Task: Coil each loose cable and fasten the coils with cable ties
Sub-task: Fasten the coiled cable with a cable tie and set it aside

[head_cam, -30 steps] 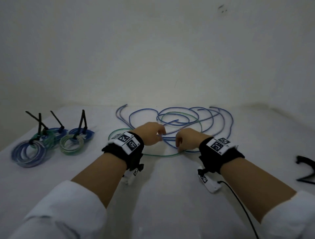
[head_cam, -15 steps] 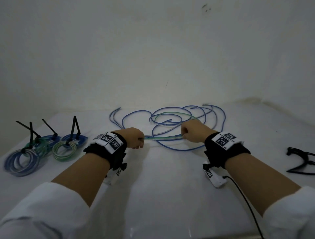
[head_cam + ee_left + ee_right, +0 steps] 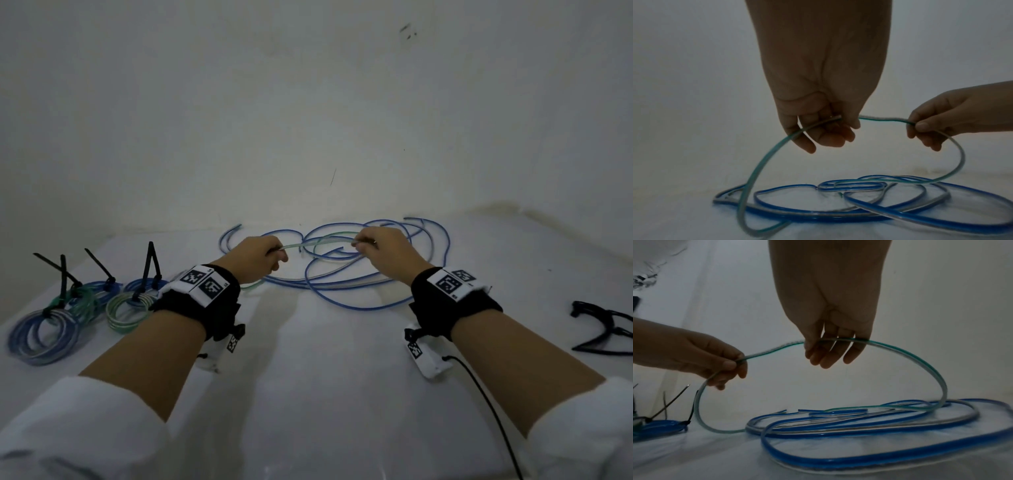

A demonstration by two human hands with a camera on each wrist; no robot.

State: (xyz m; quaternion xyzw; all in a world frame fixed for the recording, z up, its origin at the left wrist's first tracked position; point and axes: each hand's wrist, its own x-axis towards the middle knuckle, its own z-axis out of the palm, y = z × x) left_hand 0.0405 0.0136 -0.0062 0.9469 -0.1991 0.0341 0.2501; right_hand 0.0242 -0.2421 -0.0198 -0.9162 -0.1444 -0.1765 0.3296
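A green-striped clear cable [image 3: 310,244] is lifted off the white table between both hands. My left hand [image 3: 258,257] pinches it with thumb and fingers, and the same left hand [image 3: 824,129] shows the cable running through its curled fingers. My right hand [image 3: 380,250] holds the cable about a hand's width to the right, fingers [image 3: 830,353] draped over it. Each end of the green cable [image 3: 920,360] arcs down to a heap of loose blue cables [image 3: 356,287] on the table. Blue cables [image 3: 838,211] lie in wide overlapping loops.
Several tied coils [image 3: 82,308] with black cable ties [image 3: 149,270] sticking up lie at the left. Loose black cable ties [image 3: 606,329] lie at the right edge. A white wall stands close behind. A black cord [image 3: 486,411] trails from my right wrist.
Both hands have risen and moved farther from me, lifting the green cable higher off the table. The span between them now bows upward instead of lying taut and low.
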